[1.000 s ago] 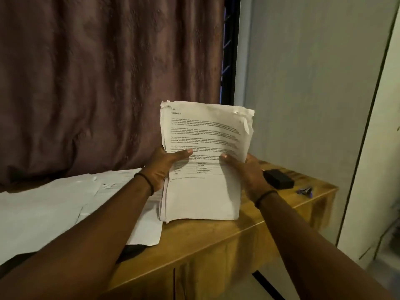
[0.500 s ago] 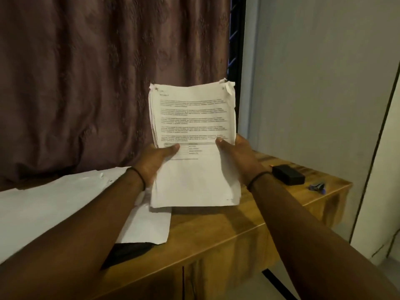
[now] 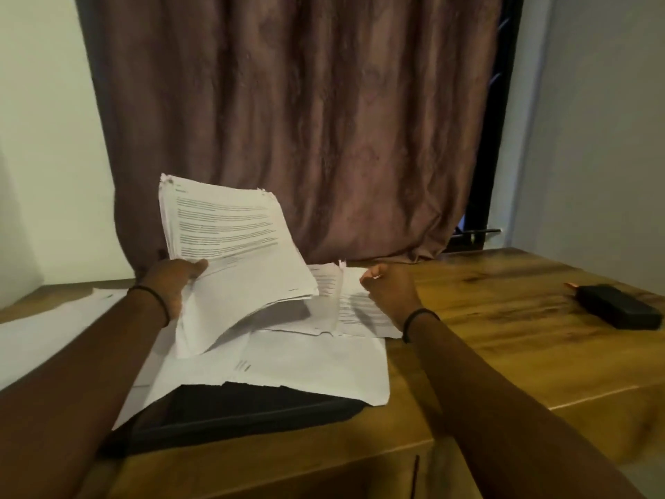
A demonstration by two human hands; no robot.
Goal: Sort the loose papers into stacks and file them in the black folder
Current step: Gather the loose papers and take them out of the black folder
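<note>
White stack (image 3: 234, 246) gripped by its lower left corner in left hand (image 3: 172, 282), raised over desk's (image 3: 503, 336) left half. Curled right hand (image 3: 388, 289) above loose sheets (image 3: 316, 365) at mid-desk; pinching anything or not, cannot tell. Black folder (image 3: 244, 412) at near edge, partly under sheets. Black box (image 3: 619, 307) toward right edge.

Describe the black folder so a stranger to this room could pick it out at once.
Start at the wooden desk before the brown curtain. At its near edge, loose white sheets lie spread, and the black folder pokes out from beneath them. It is broad, flat and half covered, unlike the small black box lying bare at the far right.
</note>
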